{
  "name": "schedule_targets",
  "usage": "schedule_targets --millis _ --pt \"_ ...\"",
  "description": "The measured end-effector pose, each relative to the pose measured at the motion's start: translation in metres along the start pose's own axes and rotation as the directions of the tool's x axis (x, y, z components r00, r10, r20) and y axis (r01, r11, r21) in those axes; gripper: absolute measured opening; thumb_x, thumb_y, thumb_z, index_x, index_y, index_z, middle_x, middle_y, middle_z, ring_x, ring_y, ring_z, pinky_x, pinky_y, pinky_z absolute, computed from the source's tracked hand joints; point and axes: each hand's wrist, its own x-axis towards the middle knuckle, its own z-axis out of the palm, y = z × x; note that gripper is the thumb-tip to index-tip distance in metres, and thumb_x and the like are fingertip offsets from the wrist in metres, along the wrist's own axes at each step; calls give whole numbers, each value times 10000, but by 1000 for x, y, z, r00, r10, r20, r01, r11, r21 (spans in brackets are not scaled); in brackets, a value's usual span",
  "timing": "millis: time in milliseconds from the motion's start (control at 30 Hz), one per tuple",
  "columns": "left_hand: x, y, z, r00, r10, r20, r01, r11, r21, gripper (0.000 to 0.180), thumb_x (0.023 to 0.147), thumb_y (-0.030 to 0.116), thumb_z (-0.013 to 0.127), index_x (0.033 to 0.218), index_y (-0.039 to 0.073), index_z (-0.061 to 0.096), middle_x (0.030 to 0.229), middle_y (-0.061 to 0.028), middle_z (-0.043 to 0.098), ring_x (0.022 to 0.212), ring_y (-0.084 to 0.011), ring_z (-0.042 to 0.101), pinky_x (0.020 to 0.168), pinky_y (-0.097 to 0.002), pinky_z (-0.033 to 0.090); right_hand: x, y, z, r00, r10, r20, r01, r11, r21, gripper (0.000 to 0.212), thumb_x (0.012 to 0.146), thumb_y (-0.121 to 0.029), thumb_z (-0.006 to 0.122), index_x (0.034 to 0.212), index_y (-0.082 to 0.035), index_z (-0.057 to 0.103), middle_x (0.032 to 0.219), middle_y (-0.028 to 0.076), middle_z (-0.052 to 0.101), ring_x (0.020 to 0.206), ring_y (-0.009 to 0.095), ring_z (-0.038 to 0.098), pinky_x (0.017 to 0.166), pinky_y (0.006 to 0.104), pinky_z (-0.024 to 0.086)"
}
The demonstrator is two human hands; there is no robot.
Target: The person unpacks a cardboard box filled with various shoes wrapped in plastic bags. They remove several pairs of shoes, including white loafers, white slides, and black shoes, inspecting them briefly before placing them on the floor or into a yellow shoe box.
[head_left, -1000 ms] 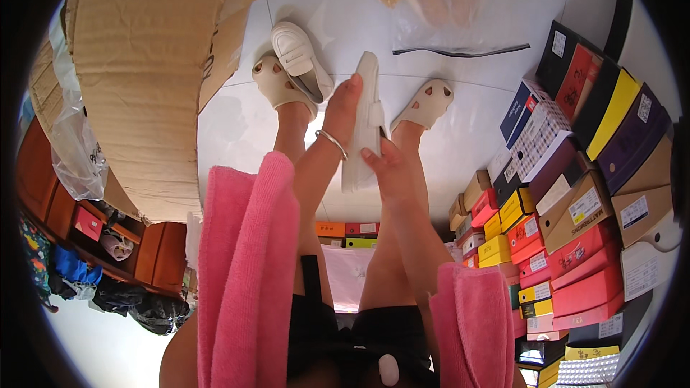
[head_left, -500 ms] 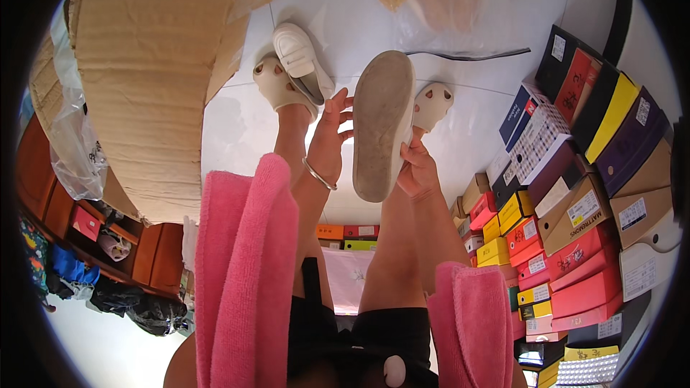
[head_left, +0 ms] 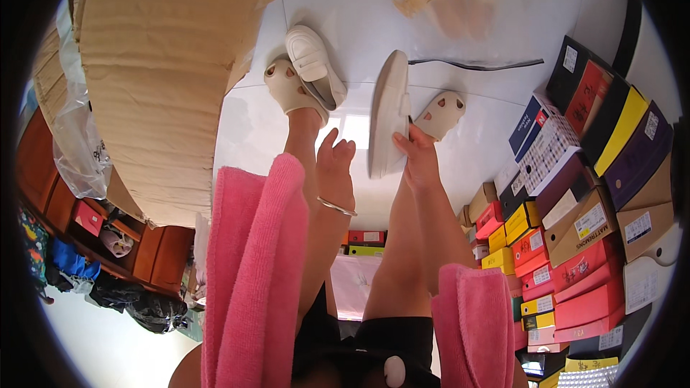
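cardboard box (head_left: 154, 93) far left, cut off above; floor (head_left: 244, 129) open past its edge. my left hand (head_left: 336, 172) free, fingers half-curled. clear gap, then pale shoe (head_left: 388, 118), raised over floor, sole mostly turned from view, held near its opening by my right hand (head_left: 422, 164), fingers partly hidden. shoeboxes (head_left: 564, 235) well right.

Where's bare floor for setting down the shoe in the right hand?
Bare floor lies between the loose shoe, the held shoe and the plastic bag; also between the right clog and the stacked shoeboxes, and between the left clog and the cardboard box. It's crowded where loose shoe and left clog bunch together, and along the shoeboxes.
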Motion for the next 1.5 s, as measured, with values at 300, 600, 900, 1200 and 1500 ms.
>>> schedule_targets --millis 300,600,900,1200,1500 --pt "17 -15 -17 994 96 47 -93 994 -66 512 859 36 576 1343 -28 423 1308 -124 468 1200 -196 455 965 -297 419 108 20 41 823 -564 65 323 372 -870 463 789 47 516 1233 -68 581 1078 196 578 993 359 550 846 391 448" --pt "23 -17 -29 993 71 98 -56 987 -148 477 874 26 556 1326 -55 426 1301 -118 476 1169 -189 481 942 -287 437 151 48 101 929 -345 134 254 332 -908 697 748 107 462 1409 -91 363 1270 233 469 1131 423 470 943 459 427" --pt "22 -10 -34 990 92 109 -73 984 -162 381 882 43 518 1260 -6 515 1228 -74 536 1138 -184 523 916 -287 383 149 77 109 978 -210 16 52 166 -985 380 784 -150 639 1111 -24 495 1078 184 590 1016 343 584 827 429 498" --pt "25 -10 -35 983 109 148 -84 982 -169 349 879 38 525 1226 6 544 1203 -71 571 1110 -176 543 885 -274 398 176 84 107 949 -314 30 30 -6 -1000 160 812 -175 595 895 -47 548 740 130 655 699 320 660 618 420 537" --pt "32 -25 -37 976 175 131 -148 970 -194 342 870 26 518 1207 2 566 1177 -66 595 1055 -157 566 858 -243 410 84 25 74 918 -374 135 151 12 -989 93 790 -139 542 827 -62 507 710 136 610 725 346 617 583 492 472"
